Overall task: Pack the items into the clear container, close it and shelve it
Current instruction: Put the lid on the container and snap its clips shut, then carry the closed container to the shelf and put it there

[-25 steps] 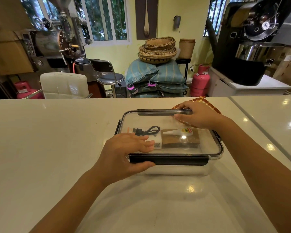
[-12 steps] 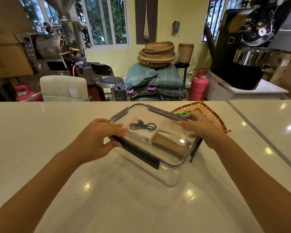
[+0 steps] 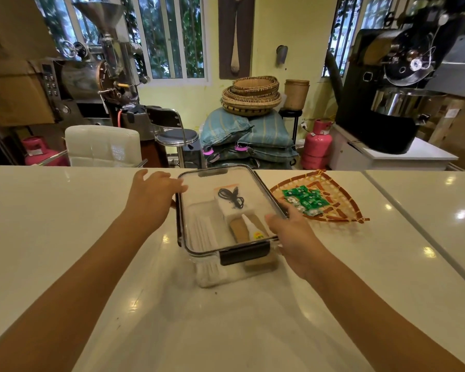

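Note:
The clear container (image 3: pixel 199 226) stands on the white counter with its lid on and its short end toward me. Black latches sit at its edges. Through the lid I see a black cable (image 3: pixel 231 197) on a white box, a brown packet (image 3: pixel 239 232) and white sticks (image 3: pixel 204 234). My left hand (image 3: pixel 151 200) lies against the container's left far side, fingers spread over the lid's edge. My right hand (image 3: pixel 290 229) grips the right rim near the front corner.
A woven fan-shaped tray (image 3: pixel 333 208) with several green sachets (image 3: pixel 305 200) lies just right of the container. The counter's far edge (image 3: pixel 65 167) runs behind it. A seam (image 3: pixel 414 224) splits off the right counter slab. Chairs, sacks and roasting machines stand beyond.
The container has been turned about a quarter turn, so its short latched end now faces me. Both hands shifted along its sides, and the woven tray is now uncovered.

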